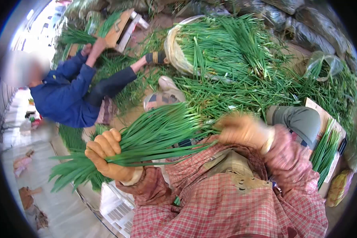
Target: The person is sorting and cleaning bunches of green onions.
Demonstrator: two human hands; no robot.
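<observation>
My left hand (107,155), in an orange-tan glove, is closed around a large bunch of garlic chives (154,129). The long flat leaves fan out to the left past the fist, while the paler stem ends point up and right. At those stem ends is my right hand (242,134), gloved the same way. It is smeared by motion, so its fingers and anything in them cannot be made out. Just beyond both hands, loose chives (234,93) are strewn thickly over the floor.
A big pile of chives (226,45) lies on plastic sheeting ahead. At left, a co-worker in a blue jacket (63,93) sits near a wooden board (117,29). More chives (325,152) rest on a board at right. Filled plastic bags (313,27) line the back.
</observation>
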